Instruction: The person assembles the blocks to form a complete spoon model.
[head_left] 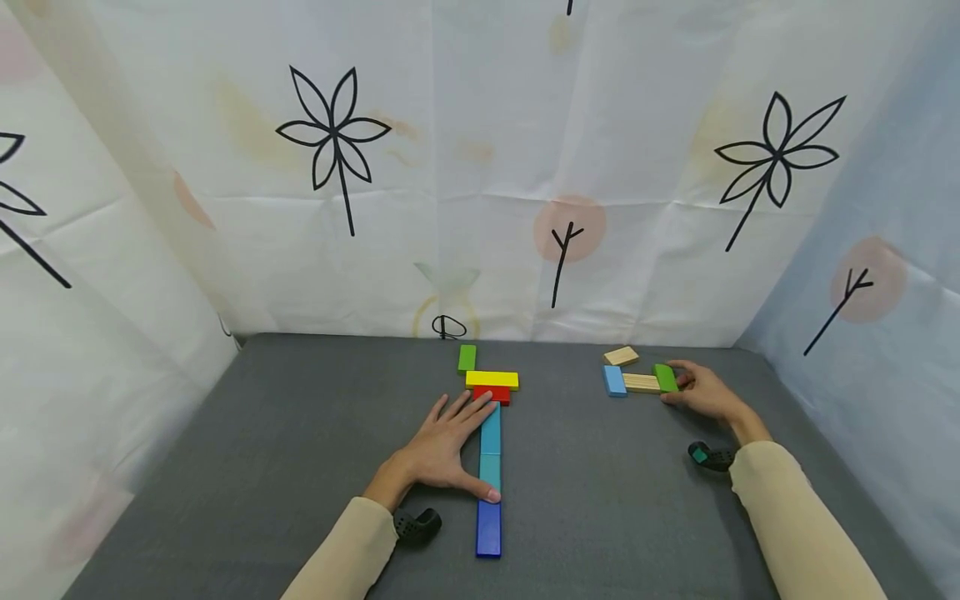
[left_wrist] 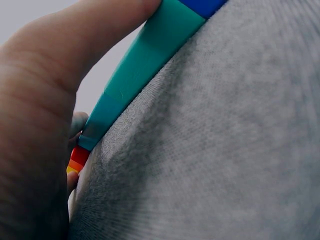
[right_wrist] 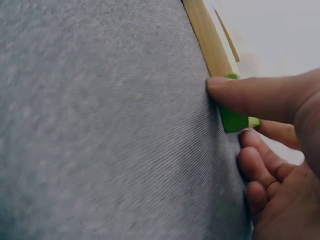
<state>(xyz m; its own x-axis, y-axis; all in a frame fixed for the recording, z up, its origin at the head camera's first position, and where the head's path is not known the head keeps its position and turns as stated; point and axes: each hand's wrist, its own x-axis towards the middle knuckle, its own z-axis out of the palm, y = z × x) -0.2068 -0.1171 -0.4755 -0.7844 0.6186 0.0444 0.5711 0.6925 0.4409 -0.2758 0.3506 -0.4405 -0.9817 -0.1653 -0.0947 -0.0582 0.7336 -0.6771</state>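
My left hand [head_left: 442,450] lies with spread fingers along a column of blocks. Its thumb touches the teal block [head_left: 490,471] close to the dark blue block [head_left: 489,530], while the fingertips reach the red block [head_left: 502,400] and the top of the light blue block [head_left: 491,429]. A yellow block [head_left: 492,380] lies crosswise behind the red one. Over on the right, my right hand [head_left: 708,396] pinches a green block [right_wrist: 234,119] between thumb and finger, set against the end of a wooden piece [head_left: 641,384]. A pale blue block [head_left: 614,382] stands at that piece's other end.
A second green block [head_left: 467,358] lies behind the yellow one, near the table's back edge. Behind the right-hand group lies a tilted plain wooden block [head_left: 621,357]. Printed cloth [head_left: 480,167] hangs around the grey table [head_left: 300,442].
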